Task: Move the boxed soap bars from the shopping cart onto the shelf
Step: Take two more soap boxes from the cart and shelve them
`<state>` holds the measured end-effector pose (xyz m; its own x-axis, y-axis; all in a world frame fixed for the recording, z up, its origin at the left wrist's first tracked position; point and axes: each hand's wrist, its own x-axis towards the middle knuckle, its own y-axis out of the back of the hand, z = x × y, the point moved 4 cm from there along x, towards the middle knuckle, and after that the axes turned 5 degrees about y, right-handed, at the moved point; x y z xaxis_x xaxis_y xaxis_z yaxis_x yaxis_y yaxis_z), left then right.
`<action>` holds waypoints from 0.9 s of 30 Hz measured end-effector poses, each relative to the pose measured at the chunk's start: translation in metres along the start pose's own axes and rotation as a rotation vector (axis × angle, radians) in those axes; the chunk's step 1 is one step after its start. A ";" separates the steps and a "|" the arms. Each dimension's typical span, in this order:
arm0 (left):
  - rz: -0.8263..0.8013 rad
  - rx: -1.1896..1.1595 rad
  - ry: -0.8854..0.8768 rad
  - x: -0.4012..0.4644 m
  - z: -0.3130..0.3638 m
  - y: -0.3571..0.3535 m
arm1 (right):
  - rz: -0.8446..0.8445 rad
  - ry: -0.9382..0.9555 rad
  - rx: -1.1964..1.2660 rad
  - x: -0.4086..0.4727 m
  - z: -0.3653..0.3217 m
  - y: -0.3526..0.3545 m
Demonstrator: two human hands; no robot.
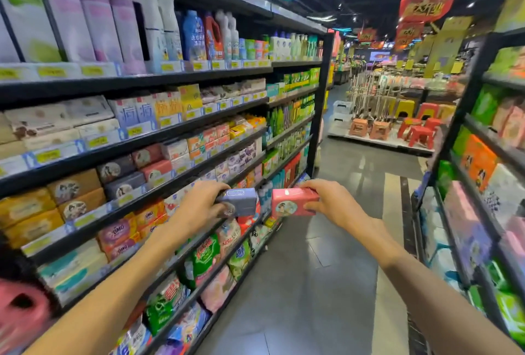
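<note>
— While both arms reach out, where are the soap boxes?
— Out in the aisle air, side by side and apart. The grey box (pixel 240 202) sits in the left hand (pixel 203 208), fingers curled over its top and thumb under. The pink box (pixel 292 202), at its three o'clock, is pinched at its far end by the right hand (pixel 331 202).
— And the shelf?
— The rack (pixel 159 130) runs from nine o'clock up toward twelve. Matching grey and pink boxes (pixel 133 168) are stacked there, at ten o'clock from the left hand, with brown ones beside them.
— Anything else?
— Detergent bags (pixel 203 258) on the low tier at six o'clock, red stools (pixel 420 130) far off at two.
</note>
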<state>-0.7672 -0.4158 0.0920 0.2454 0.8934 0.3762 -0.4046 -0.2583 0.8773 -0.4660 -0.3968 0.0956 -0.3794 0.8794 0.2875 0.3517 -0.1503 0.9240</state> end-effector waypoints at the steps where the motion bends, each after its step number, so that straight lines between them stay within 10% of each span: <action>1: 0.010 0.024 0.016 0.011 -0.010 -0.002 | -0.001 0.012 0.002 0.019 0.004 -0.004; 27: 0.363 0.359 0.994 0.030 -0.226 0.043 | -0.171 0.832 0.294 0.418 -0.138 -0.168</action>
<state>-0.9766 -0.3170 0.0729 -0.7142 0.5986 0.3627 0.0083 -0.5110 0.8596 -0.8013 -0.0667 0.0956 -0.9035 0.2507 0.3475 0.3953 0.1747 0.9018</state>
